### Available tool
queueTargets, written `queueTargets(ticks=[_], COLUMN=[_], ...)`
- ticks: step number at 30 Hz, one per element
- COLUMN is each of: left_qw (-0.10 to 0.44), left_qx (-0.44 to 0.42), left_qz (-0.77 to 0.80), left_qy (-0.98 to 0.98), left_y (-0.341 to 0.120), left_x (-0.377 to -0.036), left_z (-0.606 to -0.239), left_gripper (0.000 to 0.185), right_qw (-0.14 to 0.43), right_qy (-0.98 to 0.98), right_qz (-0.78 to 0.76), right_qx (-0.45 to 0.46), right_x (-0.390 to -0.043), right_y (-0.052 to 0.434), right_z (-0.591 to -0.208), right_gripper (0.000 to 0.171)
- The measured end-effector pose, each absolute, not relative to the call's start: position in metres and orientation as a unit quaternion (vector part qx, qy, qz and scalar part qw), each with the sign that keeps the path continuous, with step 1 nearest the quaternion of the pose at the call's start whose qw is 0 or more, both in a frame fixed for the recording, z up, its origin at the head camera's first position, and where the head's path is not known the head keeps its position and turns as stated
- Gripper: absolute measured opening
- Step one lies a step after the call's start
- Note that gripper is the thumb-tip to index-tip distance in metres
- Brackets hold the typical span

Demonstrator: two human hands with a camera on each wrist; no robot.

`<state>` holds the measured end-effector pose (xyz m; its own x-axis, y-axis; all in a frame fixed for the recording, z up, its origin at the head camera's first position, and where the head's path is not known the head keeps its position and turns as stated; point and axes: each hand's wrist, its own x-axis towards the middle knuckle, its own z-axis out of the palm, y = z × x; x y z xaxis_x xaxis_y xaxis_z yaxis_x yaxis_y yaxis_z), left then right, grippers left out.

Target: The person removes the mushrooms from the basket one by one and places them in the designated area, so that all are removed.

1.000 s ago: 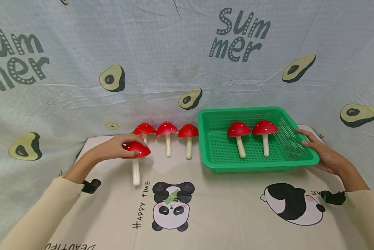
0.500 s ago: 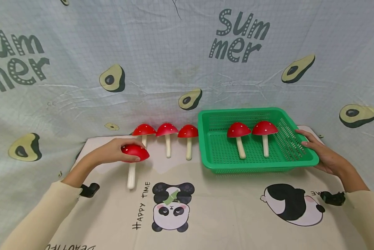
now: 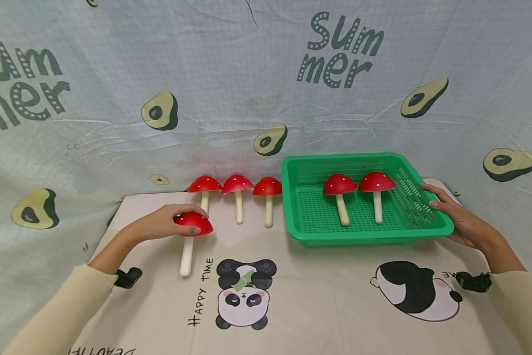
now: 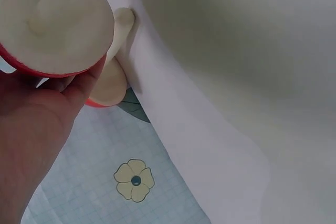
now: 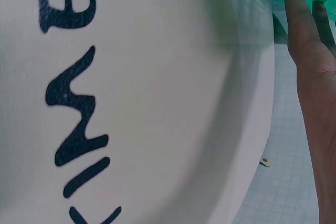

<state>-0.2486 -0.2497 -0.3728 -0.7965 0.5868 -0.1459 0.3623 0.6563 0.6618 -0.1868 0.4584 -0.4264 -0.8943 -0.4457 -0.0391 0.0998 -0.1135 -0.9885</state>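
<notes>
My left hand [image 3: 164,222] grips a toy mushroom [image 3: 186,256] by its red, white-dotted cap, thumb in front; its pale stem points down toward me. In the left wrist view the cap's cream underside [image 4: 68,30] faces the camera, with the fingers behind it. My right hand [image 3: 463,217] holds the right rim of a green plastic basket [image 3: 359,235], thumb on the edge; the right wrist view shows its fingers [image 5: 299,19] against the basket side. Two matching mushrooms, one on the left [image 3: 339,185] and one on the right [image 3: 377,182], lie inside the basket.
Three more mushrooms, left [image 3: 205,184], middle [image 3: 238,183] and right [image 3: 268,187], lie in a row against the back cloth [image 3: 221,98], left of the basket. The rightmost sits right at the basket's side. A panda-printed cloth [image 3: 319,296] covers the table.
My left hand has drawn the mushroom slightly toward me and left, its stem tilting. More of the back left mushroom's stem shows. My right hand and the basket stay put.
</notes>
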Motion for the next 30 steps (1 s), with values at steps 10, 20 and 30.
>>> queueTargets(ticks=[10, 20, 30], left_qw=[0.191, 0.211, 0.206], left_qx=[0.258, 0.238, 0.232], left_qz=[0.325, 0.342, 0.362], left_qy=[0.890, 0.884, 0.879], left_y=[-0.250, -0.252, -0.252], left_x=[-0.245, -0.249, -0.248], left_z=[-0.380, -0.394, -0.398], left_gripper=[0.039, 0.040, 0.042], right_qw=[0.189, 0.188, 0.189], right_qy=[0.637, 0.636, 0.635], right_qz=[-0.734, -0.736, -0.736], right_qx=[-0.138, -0.137, -0.135], right_x=[-0.187, -0.186, -0.187], right_y=[0.459, 0.458, 0.459], right_z=[-0.426, -0.426, -0.426], right_gripper=[0.052, 0.052, 0.051])
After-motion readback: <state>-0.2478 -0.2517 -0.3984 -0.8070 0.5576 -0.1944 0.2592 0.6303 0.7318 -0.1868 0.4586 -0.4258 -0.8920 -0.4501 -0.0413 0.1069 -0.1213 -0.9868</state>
